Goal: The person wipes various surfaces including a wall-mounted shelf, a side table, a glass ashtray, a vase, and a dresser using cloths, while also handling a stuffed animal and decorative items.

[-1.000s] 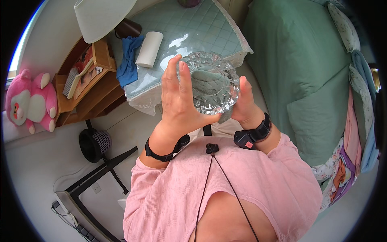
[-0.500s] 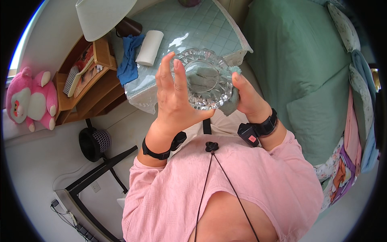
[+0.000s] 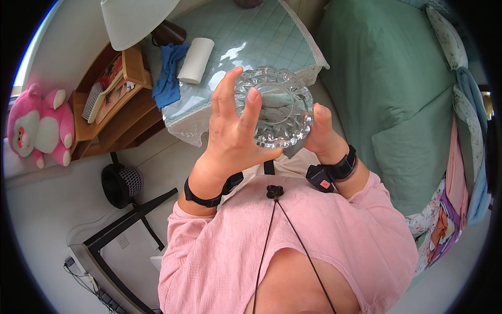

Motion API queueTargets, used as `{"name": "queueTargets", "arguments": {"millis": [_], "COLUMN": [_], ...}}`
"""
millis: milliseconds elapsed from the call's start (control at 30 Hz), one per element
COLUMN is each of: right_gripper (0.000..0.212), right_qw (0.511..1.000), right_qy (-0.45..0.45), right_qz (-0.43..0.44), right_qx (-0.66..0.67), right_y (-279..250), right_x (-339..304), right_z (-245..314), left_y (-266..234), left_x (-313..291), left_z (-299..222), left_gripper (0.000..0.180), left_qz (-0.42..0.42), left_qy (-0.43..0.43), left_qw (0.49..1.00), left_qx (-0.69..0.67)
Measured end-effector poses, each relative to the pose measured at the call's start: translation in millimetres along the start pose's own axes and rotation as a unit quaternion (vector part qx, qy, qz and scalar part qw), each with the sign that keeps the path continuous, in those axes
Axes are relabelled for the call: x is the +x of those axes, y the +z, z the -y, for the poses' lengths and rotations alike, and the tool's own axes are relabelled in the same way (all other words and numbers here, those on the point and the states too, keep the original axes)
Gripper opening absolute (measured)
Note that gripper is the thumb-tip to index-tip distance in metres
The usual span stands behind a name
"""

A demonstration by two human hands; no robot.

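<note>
A clear cut-glass dish with a scalloped rim (image 3: 299,102), probably an ashtray, is tilted up in front of my chest. My left hand (image 3: 227,125) grips its left side, thumb at the lower edge and fingers raised along the rim. At the opposite side, my right hand (image 3: 325,137) is closed with a grey-green cloth (image 3: 296,149) against the glass. Most of that cloth lies behind the dish and shows blurred through it. The right fingers are largely hidden behind the glass; the thumb shows at the rim.
Ahead stands a table under a clear plastic cover (image 3: 261,31), bearing a white paper roll (image 3: 196,60), a blue cloth (image 3: 168,78) and a lamp (image 3: 133,21). Left are a wooden shelf (image 3: 117,128), a pink plush toy (image 3: 44,125) and a black basket (image 3: 121,186). A green-covered bed (image 3: 387,104) is right.
The dish has shifted slightly right and turned in my hands. My right thumb has lowered along the rim, and the cloth that stuck out beside it is now mostly behind the glass.
</note>
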State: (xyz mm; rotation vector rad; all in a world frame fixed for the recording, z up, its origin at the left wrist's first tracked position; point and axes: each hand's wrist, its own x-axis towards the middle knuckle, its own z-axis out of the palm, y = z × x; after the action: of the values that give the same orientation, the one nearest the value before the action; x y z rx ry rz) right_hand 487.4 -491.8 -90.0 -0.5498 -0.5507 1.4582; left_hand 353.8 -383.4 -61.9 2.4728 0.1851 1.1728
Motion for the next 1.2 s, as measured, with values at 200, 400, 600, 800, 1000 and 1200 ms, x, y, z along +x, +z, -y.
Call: {"name": "queueTargets", "arguments": {"millis": [200,400,600,800,1000,1200], "right_gripper": [0.052,0.049,0.068,0.058,0.089,0.095], "right_qw": [0.975,0.958,0.997,0.95,0.977,0.994], "right_qy": [-0.049,-0.177,-0.055,-0.181,-0.135,0.003], "right_qz": [-0.139,-0.141,-0.061,-0.144,-0.03,0.029], "right_qx": [-0.168,-0.175,0.014,-0.21,-0.161,-0.11], "right_y": [2,11,-4,8,7,7], "right_x": [-7,3,1,3,13,15], "right_z": [23,8,-4,8,-1,6], "left_y": [-9,4,-2,1,4,4], "left_x": [-7,-9,-7,-14,-12,-11], "left_z": [7,12,7,8,4,8], "left_gripper": [0.121,0.123,0.124,0.125,0.134,0.134], "left_qz": [0.041,-0.017,-0.014,0.007,0.049,0.062], "left_qy": [-0.011,-0.012,-0.001,-0.05,-0.065,-0.065], "left_qw": [0.999,1.0,1.0,0.998,0.986,0.989], "left_qx": [0.001,0.006,0.002,-0.029,-0.146,-0.115]}}
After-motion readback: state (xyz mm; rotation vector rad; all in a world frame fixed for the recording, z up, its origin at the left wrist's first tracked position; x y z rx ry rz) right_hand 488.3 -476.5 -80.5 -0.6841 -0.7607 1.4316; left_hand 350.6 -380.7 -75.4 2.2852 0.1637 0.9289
